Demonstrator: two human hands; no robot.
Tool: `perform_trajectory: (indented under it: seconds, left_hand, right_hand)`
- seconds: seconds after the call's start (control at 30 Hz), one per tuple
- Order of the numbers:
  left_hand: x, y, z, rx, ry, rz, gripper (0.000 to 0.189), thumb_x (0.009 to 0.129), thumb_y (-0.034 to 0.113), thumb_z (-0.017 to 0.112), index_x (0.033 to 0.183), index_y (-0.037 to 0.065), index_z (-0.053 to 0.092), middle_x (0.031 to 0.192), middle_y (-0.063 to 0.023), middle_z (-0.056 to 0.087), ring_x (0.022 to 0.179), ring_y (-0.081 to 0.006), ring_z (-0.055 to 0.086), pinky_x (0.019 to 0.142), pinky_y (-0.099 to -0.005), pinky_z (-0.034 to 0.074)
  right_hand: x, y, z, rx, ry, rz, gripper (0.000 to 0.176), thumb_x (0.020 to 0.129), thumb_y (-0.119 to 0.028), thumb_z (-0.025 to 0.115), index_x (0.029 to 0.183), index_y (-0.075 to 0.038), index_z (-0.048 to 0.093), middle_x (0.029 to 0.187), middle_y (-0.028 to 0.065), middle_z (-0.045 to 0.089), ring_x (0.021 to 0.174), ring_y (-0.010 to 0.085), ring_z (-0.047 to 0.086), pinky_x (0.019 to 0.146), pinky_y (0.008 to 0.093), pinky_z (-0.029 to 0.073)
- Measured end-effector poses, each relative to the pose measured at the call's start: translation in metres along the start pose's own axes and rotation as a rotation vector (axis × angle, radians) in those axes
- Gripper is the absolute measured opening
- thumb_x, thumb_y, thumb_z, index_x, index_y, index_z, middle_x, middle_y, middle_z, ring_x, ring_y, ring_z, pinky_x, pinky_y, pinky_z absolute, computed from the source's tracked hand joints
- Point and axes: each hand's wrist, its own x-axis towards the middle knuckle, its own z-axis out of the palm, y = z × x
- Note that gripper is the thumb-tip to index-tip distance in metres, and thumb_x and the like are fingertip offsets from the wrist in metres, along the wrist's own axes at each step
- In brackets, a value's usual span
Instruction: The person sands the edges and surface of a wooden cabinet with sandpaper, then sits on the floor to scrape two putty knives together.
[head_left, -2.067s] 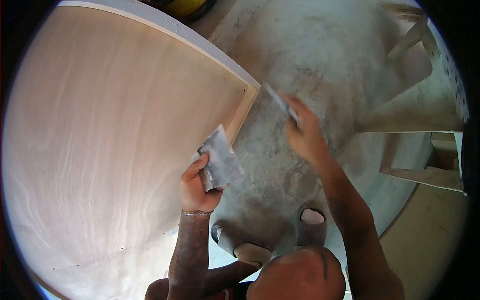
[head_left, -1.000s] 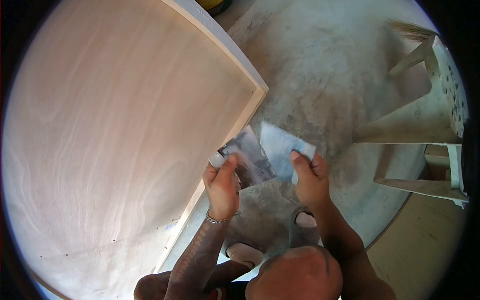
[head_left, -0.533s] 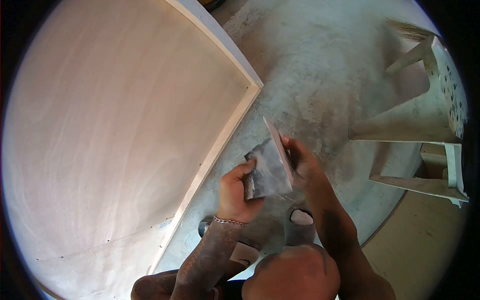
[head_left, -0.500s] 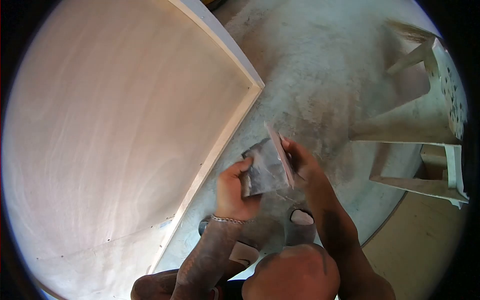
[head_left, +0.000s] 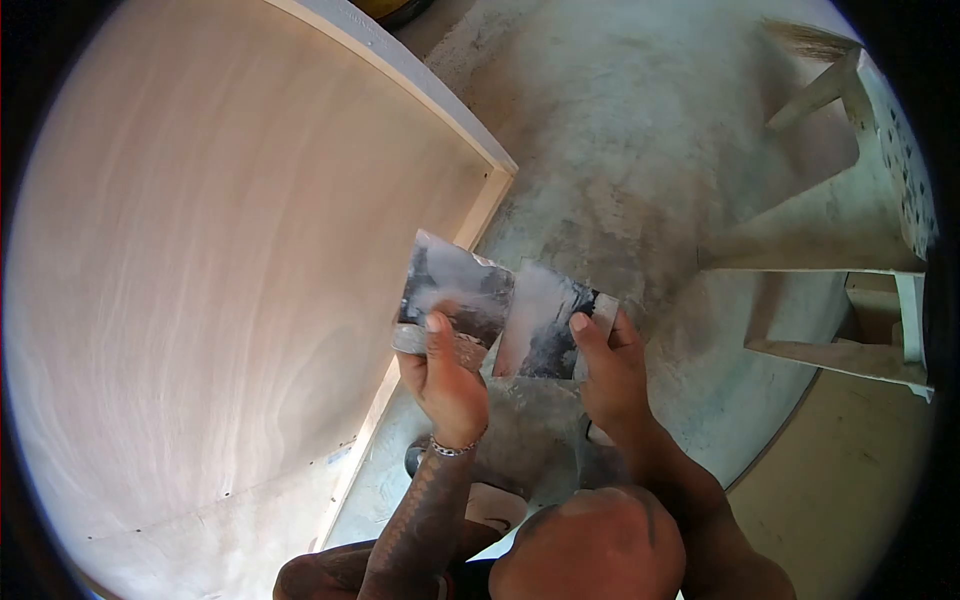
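My left hand (head_left: 445, 375) grips a flat metal scraper blade (head_left: 455, 290), smeared grey and dark, by its lower edge with the thumb on its face. My right hand (head_left: 610, 375) holds a second flat blade (head_left: 548, 320), also smeared dark, beside the first; the two blades sit side by side, their inner edges close together. Both are held over the dusty concrete floor, just off the corner of a large plywood panel (head_left: 230, 270) with a pale wooden frame edge (head_left: 480, 215).
A white paint-spattered wooden stool (head_left: 860, 220) stands at the right. Dusty concrete floor (head_left: 640, 130) fills the middle. My sandalled feet (head_left: 490, 500) show below the hands. A yellow object (head_left: 380, 8) peeks out at the top edge behind the panel.
The two blades, pressed face to edge half a second ago, have come apart and now lie side by side, faces toward me. Both hands shifted slightly left, toward the panel corner.
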Motion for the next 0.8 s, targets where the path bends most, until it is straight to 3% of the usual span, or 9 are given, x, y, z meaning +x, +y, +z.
perform_trajectory:
  seconds: [0.13, 0.3, 0.43, 0.5, 0.53, 0.6, 0.67, 0.77, 0.8]
  left_hand:
    - [0.010, 0.010, -0.007, 0.136, -0.171, -0.035, 0.026, 0.100, 0.020, 0.059, 0.116, -0.001, 0.060, 0.106, -0.0045, 0.065, 0.096, -0.0120, 0.058, 0.087, -0.0292, 0.047]
    - [0.030, 0.025, -0.015, 0.401, -0.460, -0.148, 0.029, 0.099, 0.020, 0.059, 0.116, -0.003, 0.062, 0.095, -0.0023, 0.065, 0.088, -0.0086, 0.056, 0.079, -0.0250, 0.046]
    - [0.048, 0.039, -0.036, 0.888, -0.810, -0.374, 0.031, 0.099, 0.023, 0.059, 0.114, -0.004, 0.061, 0.081, -0.0033, 0.063, 0.078, -0.0077, 0.054, 0.072, -0.0243, 0.045]
    - [0.049, 0.022, -0.047, 0.772, -0.681, -0.427, 0.026, 0.099, 0.022, 0.056, 0.109, -0.001, 0.063, 0.085, -0.0036, 0.065, 0.079, -0.0088, 0.058, 0.067, -0.0266, 0.046]
    - [0.042, 0.021, -0.040, 0.256, -0.440, -0.723, 0.022, 0.098, 0.019, 0.054, 0.110, 0.003, 0.063, 0.094, -0.0036, 0.068, 0.083, -0.0122, 0.063, 0.063, -0.0304, 0.047]
    - [0.043, 0.026, -0.032, 0.084, -0.357, -0.870, 0.023, 0.098, 0.018, 0.053, 0.114, 0.004, 0.061, 0.099, -0.0031, 0.068, 0.086, -0.0146, 0.065, 0.065, -0.0320, 0.049]
    - [0.046, 0.022, -0.032, -0.096, -0.264, -1.015, 0.024, 0.098, 0.017, 0.052, 0.117, 0.006, 0.060, 0.103, -0.0026, 0.068, 0.089, -0.0170, 0.066, 0.066, -0.0337, 0.051]
    - [0.055, 0.017, -0.031, -0.258, -0.304, -0.906, 0.032, 0.099, 0.026, 0.050, 0.124, 0.006, 0.057, 0.109, -0.0060, 0.069, 0.098, -0.0208, 0.066, 0.085, -0.0354, 0.052]
    - [0.055, 0.021, -0.020, -0.165, -0.243, -0.688, 0.032, 0.100, 0.025, 0.050, 0.125, 0.006, 0.057, 0.113, -0.0064, 0.067, 0.101, -0.0210, 0.065, 0.088, -0.0366, 0.052]
  right_hand:
    - [0.003, 0.006, -0.001, 0.096, -0.008, -0.055, 0.017, 0.098, -0.014, 0.059, 0.111, -0.003, 0.062, 0.099, -0.0025, 0.062, 0.085, 0.0062, 0.054, 0.079, 0.0245, 0.045]
    - [0.012, -0.002, -0.010, -0.180, 0.024, -0.079, 0.016, 0.096, -0.014, 0.061, 0.108, -0.003, 0.062, 0.094, -0.0025, 0.062, 0.083, 0.0059, 0.054, 0.076, 0.0246, 0.045]
    - [0.019, -0.018, -0.019, -0.236, 0.007, -0.181, 0.016, 0.096, -0.014, 0.062, 0.108, -0.003, 0.062, 0.094, 0.0000, 0.063, 0.086, 0.0061, 0.055, 0.075, 0.0251, 0.046]
    - [0.017, -0.028, -0.020, -0.429, -0.075, -0.530, 0.023, 0.090, -0.007, 0.065, 0.113, -0.003, 0.063, 0.098, 0.0059, 0.066, 0.088, 0.0122, 0.060, 0.076, 0.0277, 0.049]
    - [0.018, -0.031, -0.022, -0.426, -0.069, -0.530, 0.023, 0.090, -0.007, 0.065, 0.113, -0.003, 0.063, 0.098, 0.0059, 0.066, 0.088, 0.0122, 0.060, 0.076, 0.0277, 0.049]
    - [0.022, -0.033, -0.025, -0.868, -0.339, -1.118, 0.037, 0.083, -0.002, 0.067, 0.119, -0.005, 0.063, 0.105, 0.0123, 0.066, 0.091, 0.0224, 0.064, 0.078, 0.0311, 0.052]
    - [0.017, -0.019, -0.023, -0.969, -0.396, -1.035, 0.042, 0.080, 0.000, 0.068, 0.121, -0.006, 0.063, 0.108, 0.0131, 0.065, 0.092, 0.0262, 0.064, 0.079, 0.0334, 0.052]
    - [0.010, -0.003, -0.039, -1.136, -0.489, -0.811, 0.045, 0.081, 0.000, 0.066, 0.125, -0.007, 0.062, 0.111, 0.0142, 0.066, 0.095, 0.0259, 0.064, 0.082, 0.0351, 0.052]
    - [0.006, 0.000, -0.041, -0.996, -0.376, -0.522, 0.040, 0.085, -0.002, 0.064, 0.125, -0.005, 0.061, 0.111, 0.0128, 0.066, 0.096, 0.0229, 0.064, 0.084, 0.0342, 0.050]
